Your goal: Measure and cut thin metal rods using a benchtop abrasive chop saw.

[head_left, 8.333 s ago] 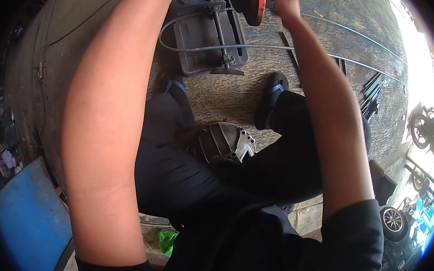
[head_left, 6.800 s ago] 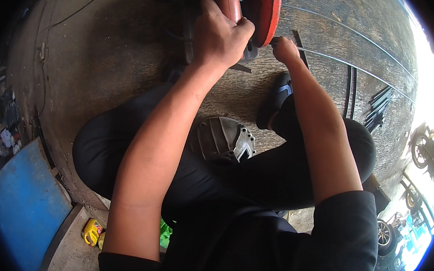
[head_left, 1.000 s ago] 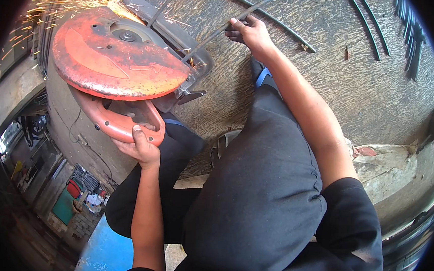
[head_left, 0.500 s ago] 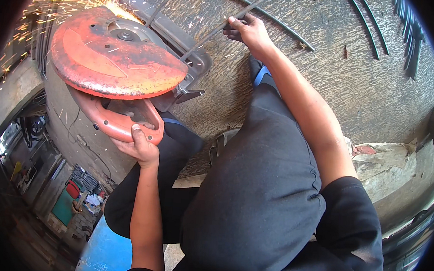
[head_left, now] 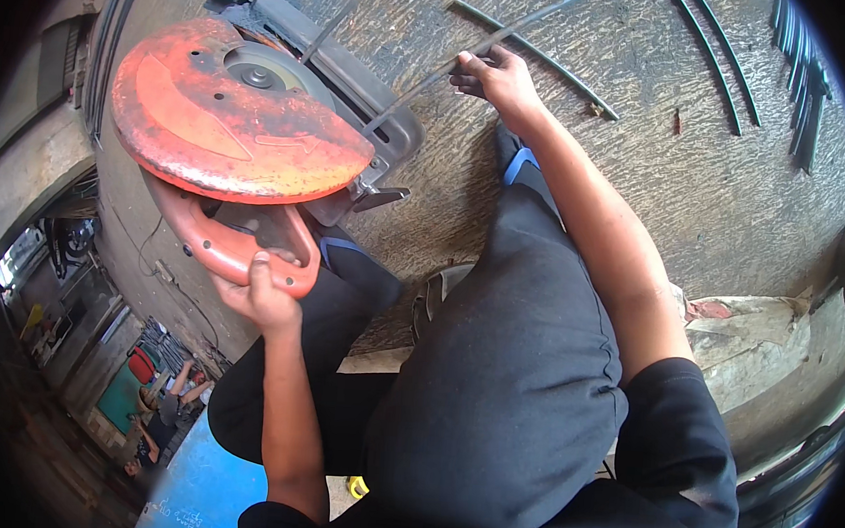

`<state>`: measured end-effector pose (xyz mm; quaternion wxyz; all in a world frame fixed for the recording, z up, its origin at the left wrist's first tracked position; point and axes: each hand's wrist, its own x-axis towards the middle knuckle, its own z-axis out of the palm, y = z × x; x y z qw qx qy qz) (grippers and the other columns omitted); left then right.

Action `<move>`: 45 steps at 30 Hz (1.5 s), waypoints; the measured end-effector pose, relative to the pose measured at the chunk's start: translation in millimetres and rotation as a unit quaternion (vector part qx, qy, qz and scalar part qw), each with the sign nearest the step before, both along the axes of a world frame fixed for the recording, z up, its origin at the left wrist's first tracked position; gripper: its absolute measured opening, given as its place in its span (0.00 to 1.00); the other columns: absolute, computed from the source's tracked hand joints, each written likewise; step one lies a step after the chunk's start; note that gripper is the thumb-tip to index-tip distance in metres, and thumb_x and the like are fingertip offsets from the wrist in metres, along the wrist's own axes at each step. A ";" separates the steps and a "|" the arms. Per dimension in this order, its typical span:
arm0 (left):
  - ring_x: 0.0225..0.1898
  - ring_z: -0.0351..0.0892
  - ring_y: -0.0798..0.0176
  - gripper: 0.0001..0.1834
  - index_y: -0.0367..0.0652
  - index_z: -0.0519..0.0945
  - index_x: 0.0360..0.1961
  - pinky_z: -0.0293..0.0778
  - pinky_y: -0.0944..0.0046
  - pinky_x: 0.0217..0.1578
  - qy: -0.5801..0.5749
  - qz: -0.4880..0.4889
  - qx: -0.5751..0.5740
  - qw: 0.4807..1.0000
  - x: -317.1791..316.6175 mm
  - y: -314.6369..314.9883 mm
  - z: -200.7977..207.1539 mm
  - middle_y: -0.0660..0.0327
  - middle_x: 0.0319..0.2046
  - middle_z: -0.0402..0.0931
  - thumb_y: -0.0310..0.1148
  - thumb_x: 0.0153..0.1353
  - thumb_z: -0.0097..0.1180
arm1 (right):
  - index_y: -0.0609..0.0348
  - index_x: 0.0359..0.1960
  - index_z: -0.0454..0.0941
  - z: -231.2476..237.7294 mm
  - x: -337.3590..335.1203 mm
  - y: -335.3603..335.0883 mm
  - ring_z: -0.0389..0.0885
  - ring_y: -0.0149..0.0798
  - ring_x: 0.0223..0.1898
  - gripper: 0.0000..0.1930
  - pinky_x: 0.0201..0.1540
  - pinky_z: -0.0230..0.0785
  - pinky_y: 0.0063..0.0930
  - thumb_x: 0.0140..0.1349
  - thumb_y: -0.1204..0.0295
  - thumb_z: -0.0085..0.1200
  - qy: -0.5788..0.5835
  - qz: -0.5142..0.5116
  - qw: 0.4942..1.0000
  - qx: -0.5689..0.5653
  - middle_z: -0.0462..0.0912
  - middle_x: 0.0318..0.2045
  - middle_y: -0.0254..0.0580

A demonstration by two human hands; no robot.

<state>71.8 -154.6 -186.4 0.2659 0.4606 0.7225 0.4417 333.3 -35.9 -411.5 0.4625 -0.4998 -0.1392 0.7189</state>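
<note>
My left hand [head_left: 264,298] is wrapped round the red handle [head_left: 220,245] of a cut-off saw, its thumb on top. The saw's worn red guard [head_left: 236,151] covers much of the round cutting disc [head_left: 260,75]. With fingers closed, my right hand [head_left: 499,83] grips a thin grey metal rod [head_left: 408,99]. One end of that rod runs into the saw's dark base [head_left: 392,131]; the other slants away to the upper right. Where the rod meets the disc is hidden by the guard.
A short rod [head_left: 541,63] lies on the floor beyond my right hand. Two curved rods [head_left: 710,64] and a bundle of dark rods [head_left: 803,84] lie further right. Crumpled sacking [head_left: 748,323] is at right. Another person [head_left: 167,413] is far off at lower left.
The sparks that sprayed from the disc at upper left have stopped. Both hands keep their grips. Another person has come into view at lower left.
</note>
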 end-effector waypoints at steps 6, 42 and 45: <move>0.20 0.77 0.56 0.26 0.30 0.65 0.53 0.75 0.60 0.17 -0.049 0.048 -0.020 0.997 -15.5 33.7 73.0 0.49 0.35 0.73 0.24 0.50 0.51 | 0.69 0.44 0.75 13.2 3.5 -4.5 0.84 0.37 0.34 0.13 0.34 0.76 0.27 0.65 0.69 0.54 -0.037 0.005 0.999 -0.005 0.84 0.34 0.48; 0.28 0.75 0.71 0.22 0.37 0.74 0.48 0.74 0.72 0.25 -0.125 -0.074 -0.128 0.981 -97.2 167.7 210.2 0.60 0.34 0.78 0.39 0.55 0.57 | 0.50 0.58 0.71 41.3 -28.8 170.6 0.80 0.53 0.46 0.23 0.48 0.74 0.43 0.60 0.79 0.40 -0.642 0.405 0.502 0.416 0.76 0.53 0.52; 0.26 0.77 0.70 0.29 0.35 0.71 0.55 0.76 0.72 0.23 -0.100 -0.045 -0.131 0.985 -96.1 166.8 213.4 0.56 0.38 0.78 0.39 0.54 0.58 | 0.52 0.56 0.71 17.1 -39.0 191.0 0.81 0.52 0.45 0.20 0.47 0.75 0.42 0.62 0.78 0.40 -0.671 0.429 0.444 0.410 0.77 0.51 0.51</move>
